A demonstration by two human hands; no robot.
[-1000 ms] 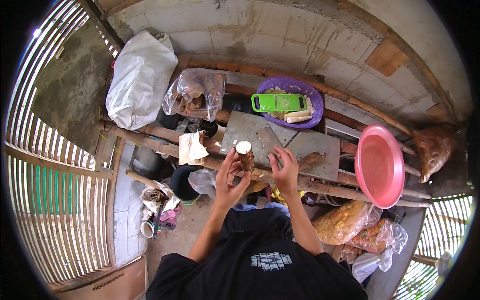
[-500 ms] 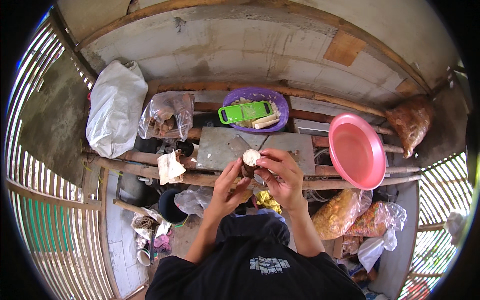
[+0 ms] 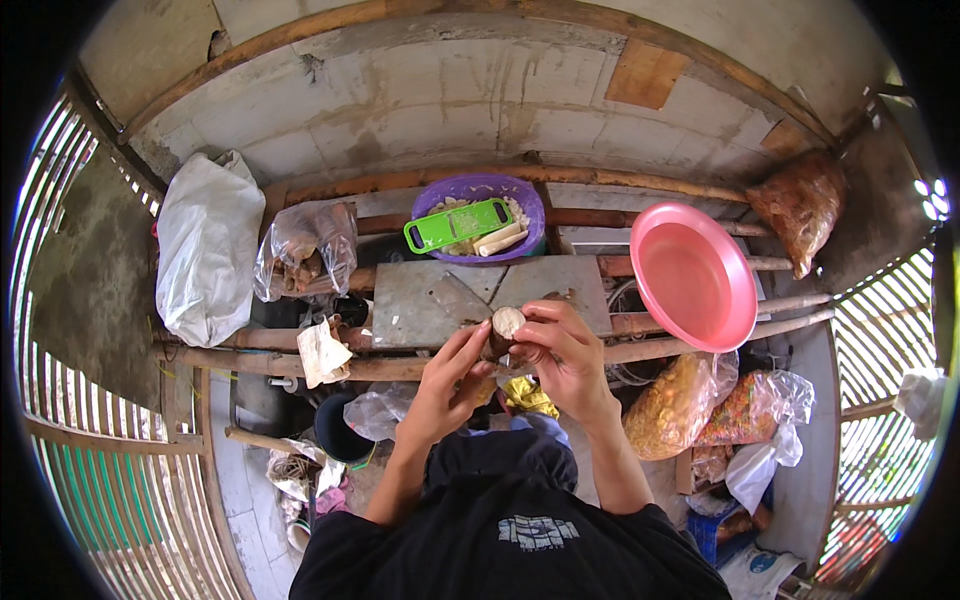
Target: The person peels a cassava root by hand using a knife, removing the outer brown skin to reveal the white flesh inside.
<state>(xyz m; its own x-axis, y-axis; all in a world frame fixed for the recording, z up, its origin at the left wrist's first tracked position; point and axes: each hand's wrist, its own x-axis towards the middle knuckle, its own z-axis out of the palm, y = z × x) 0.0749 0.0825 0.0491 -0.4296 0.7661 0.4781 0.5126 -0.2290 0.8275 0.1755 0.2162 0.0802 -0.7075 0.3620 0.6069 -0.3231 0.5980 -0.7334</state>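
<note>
A short brown-skinned root with a pale cut end [image 3: 508, 322] is held upright between my left hand [image 3: 450, 380] and my right hand [image 3: 565, 365], both closed on it in front of the grey board [image 3: 550, 285]. A knife blade [image 3: 450, 291] lies on the board behind the root. Beyond the board, a purple basin [image 3: 530, 210] holds pale shreds, peeled root pieces [image 3: 500, 238] and a green grater [image 3: 445, 228] lying across it.
A pink basin [image 3: 680, 270] sits to the right on bamboo poles, near a brown bag [image 3: 795, 210]. At left are a white sack [image 3: 205, 250], a clear bag of roots [image 3: 305, 250] and torn paper [image 3: 322, 352]. Beneath are a dark bucket [image 3: 338, 430] and filled bags [image 3: 660, 410].
My right hand has moved in from beside the root to grip it along with my left hand. The camera's view has shifted, showing more of the right side.
</note>
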